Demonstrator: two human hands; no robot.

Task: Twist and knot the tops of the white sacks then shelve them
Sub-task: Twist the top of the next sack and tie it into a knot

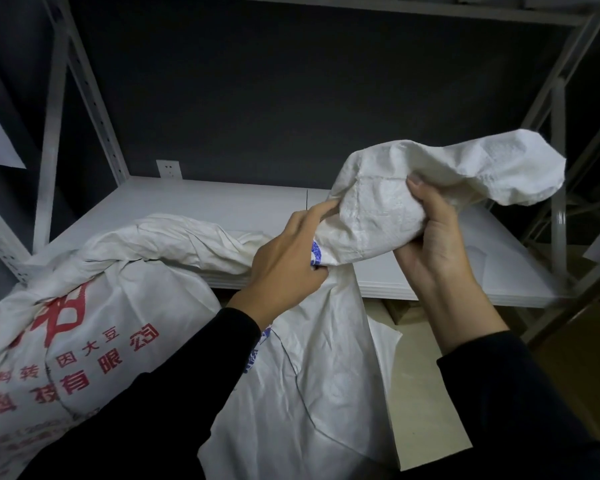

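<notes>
2 hands [288, 261] [437, 244] around sack top [381, 209]

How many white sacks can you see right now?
2. The red-printed sack lies lower left against the shelf; the blue-printed sack is centre, its top gripped by left hand and right hand. More may be hidden.

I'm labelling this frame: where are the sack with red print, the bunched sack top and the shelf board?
sack with red print [94, 341]: head view, on its printed side.
bunched sack top [378, 216]: head view, on the gathered white fabric.
shelf board [222, 202]: head view, on its bare top surface.
</notes>
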